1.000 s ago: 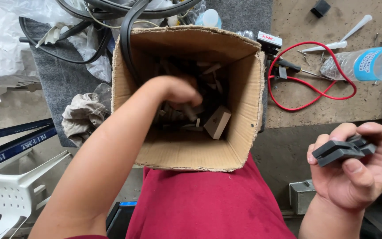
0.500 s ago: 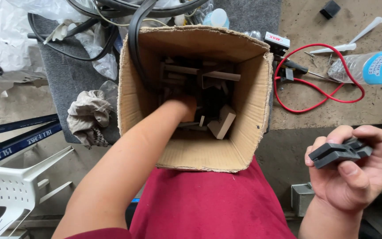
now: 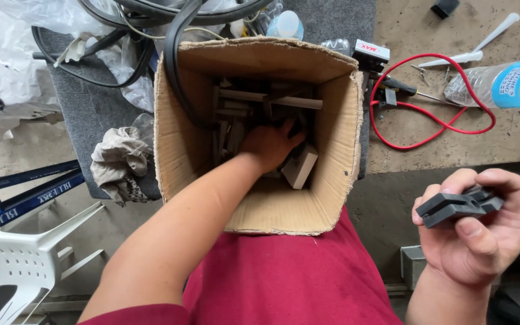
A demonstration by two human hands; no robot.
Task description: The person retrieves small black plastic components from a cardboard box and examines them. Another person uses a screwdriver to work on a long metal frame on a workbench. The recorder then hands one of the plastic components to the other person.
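Cluttered workshop floor surrounds an open cardboard box (image 3: 260, 222) on the person's lap; left hand (image 3: 272, 144) digs inside it, grip unclear, right hand (image 3: 470, 235) beside it clamps dark grey blocks (image 3: 452, 206).

A stack of flat dark-grey plastic pieces (image 3: 456, 206) is lying level in the right hand (image 3: 473, 238); similar grey pieces (image 3: 254, 105) are sitting jumbled inside the open cardboard box (image 3: 344, 156).

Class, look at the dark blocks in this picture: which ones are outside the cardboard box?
The dark grey U-shaped blocks gripped in the right hand, low right. The other blocks lie inside the brown cardboard box, where the left hand reaches.
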